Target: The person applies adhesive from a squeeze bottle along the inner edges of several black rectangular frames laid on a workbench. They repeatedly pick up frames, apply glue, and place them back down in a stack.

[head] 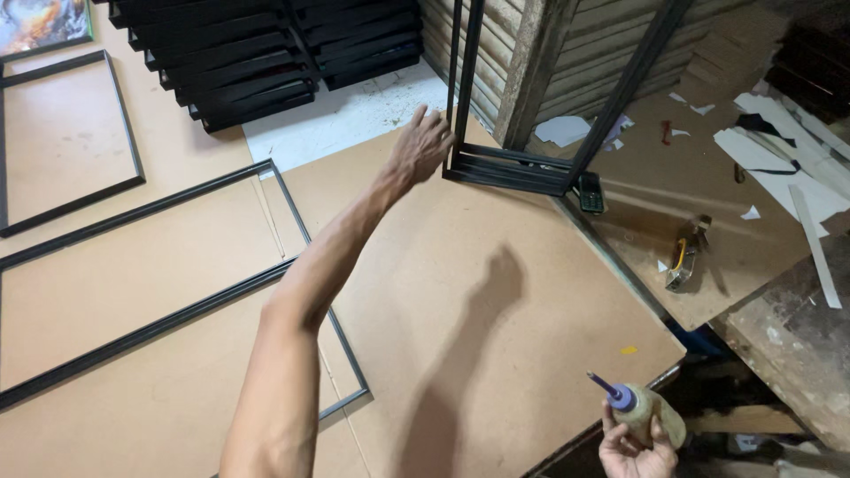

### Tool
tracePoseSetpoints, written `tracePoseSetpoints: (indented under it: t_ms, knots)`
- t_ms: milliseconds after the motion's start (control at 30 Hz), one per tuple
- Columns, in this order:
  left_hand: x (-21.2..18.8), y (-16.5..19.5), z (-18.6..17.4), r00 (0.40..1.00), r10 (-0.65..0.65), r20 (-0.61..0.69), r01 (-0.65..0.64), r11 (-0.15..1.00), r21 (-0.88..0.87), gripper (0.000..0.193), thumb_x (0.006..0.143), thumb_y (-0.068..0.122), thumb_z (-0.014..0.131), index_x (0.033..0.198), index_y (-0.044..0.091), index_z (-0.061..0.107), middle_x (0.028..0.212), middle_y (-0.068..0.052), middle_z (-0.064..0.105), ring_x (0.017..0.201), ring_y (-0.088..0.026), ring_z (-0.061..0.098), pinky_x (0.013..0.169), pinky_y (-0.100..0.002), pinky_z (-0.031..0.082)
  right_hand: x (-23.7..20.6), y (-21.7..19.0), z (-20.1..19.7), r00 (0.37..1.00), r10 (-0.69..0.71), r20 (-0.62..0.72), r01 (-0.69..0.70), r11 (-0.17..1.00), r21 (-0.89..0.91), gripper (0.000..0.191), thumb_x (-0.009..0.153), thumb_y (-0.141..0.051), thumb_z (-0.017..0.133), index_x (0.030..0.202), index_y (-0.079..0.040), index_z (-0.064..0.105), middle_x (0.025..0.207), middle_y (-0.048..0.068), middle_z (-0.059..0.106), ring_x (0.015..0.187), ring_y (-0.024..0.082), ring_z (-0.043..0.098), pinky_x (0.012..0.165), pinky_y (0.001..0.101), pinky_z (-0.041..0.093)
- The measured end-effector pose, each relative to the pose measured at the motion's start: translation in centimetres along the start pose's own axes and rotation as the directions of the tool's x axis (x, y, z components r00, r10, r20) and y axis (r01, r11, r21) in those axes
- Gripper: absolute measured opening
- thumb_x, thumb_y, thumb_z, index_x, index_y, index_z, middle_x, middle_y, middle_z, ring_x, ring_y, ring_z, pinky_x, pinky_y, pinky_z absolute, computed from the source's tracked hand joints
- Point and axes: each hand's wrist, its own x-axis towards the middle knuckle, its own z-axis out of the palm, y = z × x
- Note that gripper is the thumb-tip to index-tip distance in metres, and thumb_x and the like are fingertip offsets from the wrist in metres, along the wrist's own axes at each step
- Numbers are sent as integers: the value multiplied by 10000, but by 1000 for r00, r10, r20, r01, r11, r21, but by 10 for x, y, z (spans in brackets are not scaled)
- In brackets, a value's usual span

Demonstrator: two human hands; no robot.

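Flat black frames [159,327] lying on brown board surface [460,292], far left. Left hand [425,142] stretched forward, fingers touching upright stack of black frames [513,168] leaning at back wall; whether closed around a rail or only resting on it, cannot tell, thumb hidden. Best to grip one rail low and steady before tilting stack. Small dark handset [591,193] just beside stack's corner. Right hand [633,447] clenched round glue bottle [642,412], bottom right, off surface edge. Bottle's long axis tilted, purple nozzle pointing up and left.
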Motion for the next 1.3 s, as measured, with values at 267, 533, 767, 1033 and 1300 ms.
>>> tracePoseSetpoints:
  t_ms: [267,533,767,1033,1300]
  knots:
    - [100,-43,29,975,219,-23,-169,812,558,255,972,353,662,1101,161,768,1161,-47,598,1230,-272,522,1104,-510,396,14,-14,-23,988,-8,157,-5,997,79,688,818,-238,867,1476,-175,678,1437,108,669,1282,440,608,726,301,698]
    - [92,-62,14,927,338,-166,-145,726,672,330,865,432,606,1107,251,740,1144,48,623,1197,-181,540,1123,-463,355,0,-11,7,999,-18,-33,19,999,40,669,706,-210,864,1354,-151,710,1335,127,700,1199,455,637,655,283,685]
    - [-55,-54,-102,821,552,147,-520,615,592,233,958,427,625,858,229,698,828,126,669,895,-126,656,1011,-392,450,-35,-23,48,998,11,68,-10,1000,-23,622,735,-233,846,1339,-154,721,1369,70,710,1230,416,672,695,301,649]
    - [-359,35,-255,950,285,131,-304,939,162,306,988,284,541,727,126,559,529,44,528,455,-106,479,443,-293,345,-51,-29,65,958,94,270,-41,979,-197,477,774,-167,804,1231,-156,665,1221,13,690,1220,347,722,819,296,649]
    - [-583,230,-359,916,-367,161,399,870,-289,492,1007,540,523,935,78,678,592,-42,587,463,-130,528,420,-283,420,-81,17,112,940,121,320,16,919,-394,645,767,-258,853,1366,-97,676,1242,57,710,1090,278,726,809,295,681]
